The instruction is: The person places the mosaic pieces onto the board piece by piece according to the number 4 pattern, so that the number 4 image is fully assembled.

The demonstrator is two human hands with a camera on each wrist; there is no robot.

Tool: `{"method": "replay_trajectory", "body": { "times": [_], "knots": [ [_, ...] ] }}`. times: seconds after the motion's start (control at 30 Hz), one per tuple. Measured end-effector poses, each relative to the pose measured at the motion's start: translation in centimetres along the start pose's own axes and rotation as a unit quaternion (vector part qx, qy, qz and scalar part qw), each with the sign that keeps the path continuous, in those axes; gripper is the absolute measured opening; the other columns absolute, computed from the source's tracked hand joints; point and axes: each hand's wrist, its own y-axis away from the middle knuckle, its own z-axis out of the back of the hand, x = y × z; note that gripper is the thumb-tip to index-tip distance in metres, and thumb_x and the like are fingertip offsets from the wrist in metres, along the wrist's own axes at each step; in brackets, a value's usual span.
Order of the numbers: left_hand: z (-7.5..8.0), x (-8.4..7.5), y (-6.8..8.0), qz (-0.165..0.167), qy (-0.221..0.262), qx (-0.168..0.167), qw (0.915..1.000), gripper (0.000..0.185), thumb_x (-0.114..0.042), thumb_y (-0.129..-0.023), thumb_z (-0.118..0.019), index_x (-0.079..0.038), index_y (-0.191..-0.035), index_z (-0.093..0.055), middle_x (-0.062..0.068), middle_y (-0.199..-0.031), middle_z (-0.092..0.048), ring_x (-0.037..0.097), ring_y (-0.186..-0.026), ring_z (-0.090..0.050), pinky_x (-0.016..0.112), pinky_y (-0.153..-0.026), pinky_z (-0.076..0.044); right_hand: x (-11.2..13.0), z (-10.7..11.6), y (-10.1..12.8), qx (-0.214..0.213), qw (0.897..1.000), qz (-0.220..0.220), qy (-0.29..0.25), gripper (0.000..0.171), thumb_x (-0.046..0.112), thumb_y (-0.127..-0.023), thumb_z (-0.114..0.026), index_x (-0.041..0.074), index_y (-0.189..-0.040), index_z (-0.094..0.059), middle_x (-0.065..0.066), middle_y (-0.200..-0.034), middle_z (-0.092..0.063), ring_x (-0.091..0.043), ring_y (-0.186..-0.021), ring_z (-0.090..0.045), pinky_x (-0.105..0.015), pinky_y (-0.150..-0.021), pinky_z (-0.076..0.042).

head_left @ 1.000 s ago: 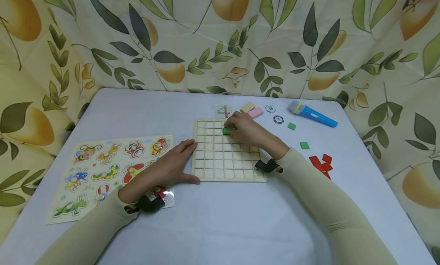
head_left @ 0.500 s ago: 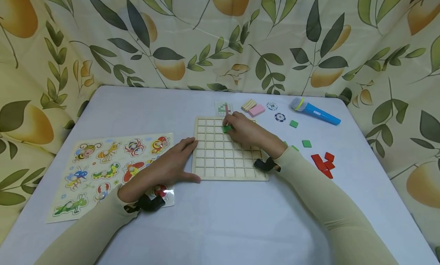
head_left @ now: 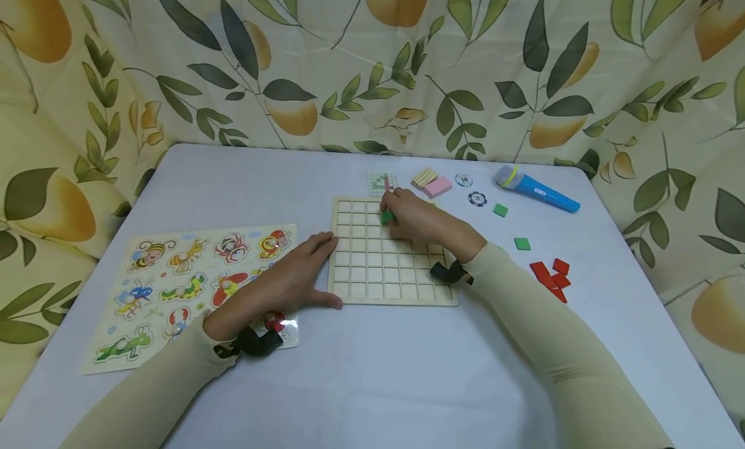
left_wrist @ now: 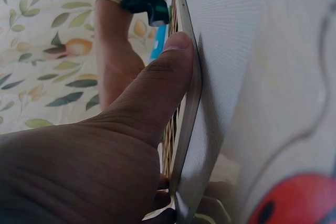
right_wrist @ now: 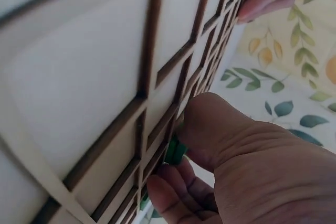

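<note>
A wooden grid board (head_left: 372,274) lies flat on the white table, its squares framed by thin raised strips. My left hand (head_left: 291,277) rests along its left edge, thumb (left_wrist: 168,64) stretched over the near corner. Over the upper middle squares, my right hand (head_left: 421,219) pinches a green square tile (head_left: 387,217) between thumb and fingers. In the right wrist view that green tile (right_wrist: 176,150) meets the strips of the grid, and a bit of green (right_wrist: 144,201) shows lower, beside the fingertips. The right hand hides part of the board's top right.
Behind the board lies a small pattern card (head_left: 379,182). Near it are striped sticks (head_left: 423,178), a pink block (head_left: 438,187), round chips (head_left: 477,198) and a blue toy microphone (head_left: 541,191). Loose green tiles (head_left: 522,244) and red tiles (head_left: 542,275) lie right; an insect picture board (head_left: 192,294) lies left.
The whole head view shifts slightly. Both hands keep nearly the same places on the board, and the right hand still holds the green tile over the same area.
</note>
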Motion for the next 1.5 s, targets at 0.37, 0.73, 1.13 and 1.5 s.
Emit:
{"method": "replay_trajectory", "body": {
  "times": [0.37, 0.73, 1.13, 1.5],
  "knots": [
    [0.2, -0.2, 0.0, -0.003, 0.001, -0.004, 1.0000, 0.127, -0.065, -0.078, -0.088, -0.008, -0.171, -0.022, 0.013, -0.179, -0.020, 0.037, -0.165, -0.027, 0.052, -0.128, -0.040, 2.5, -0.3, 0.3, 0.023, 0.999, 0.028, -0.028, 0.032, 0.009, -0.095, -0.067, 0.005, -0.127, -0.064, -0.011, -0.122, -0.061, -0.025, -0.108, -0.057, -0.039, -0.094, -0.054],
    [0.0, 0.0, -0.1, -0.004, 0.004, -0.004, 1.0000, 0.127, -0.065, -0.078, -0.088, -0.007, -0.171, -0.022, 0.014, -0.178, -0.021, 0.036, -0.165, -0.027, 0.051, -0.128, -0.039, 2.3, -0.5, 0.7, 0.015, 0.998, 0.045, -0.030, 0.026, 0.009, -0.100, -0.065, 0.004, -0.125, -0.068, -0.011, -0.121, -0.063, -0.023, -0.105, -0.060, -0.040, -0.094, -0.056],
    [0.0, -0.1, 0.0, 0.003, 0.001, 0.001, 1.0000, 0.126, -0.063, -0.079, -0.088, -0.008, -0.171, -0.022, 0.013, -0.180, -0.018, 0.038, -0.165, -0.026, 0.053, -0.129, -0.038, 0.2, 0.3, 1.2, -0.025, 0.999, 0.019, -0.031, 0.013, 0.007, -0.104, -0.067, 0.003, -0.116, -0.069, -0.014, -0.116, -0.065, -0.025, -0.099, -0.059, -0.041, -0.089, -0.054],
    [0.1, -0.1, -0.1, 0.004, 0.004, 0.005, 1.0000, 0.126, -0.063, -0.079, -0.088, -0.008, -0.171, -0.022, 0.013, -0.180, -0.017, 0.038, -0.165, -0.026, 0.054, -0.129, -0.038, 0.2, 0.3, 0.3, -0.037, 0.998, 0.046, 0.006, 0.006, 0.002, -0.099, -0.072, 0.004, -0.101, -0.067, -0.012, -0.107, -0.064, -0.025, -0.095, -0.058, -0.041, -0.087, -0.053]
  ]
}}
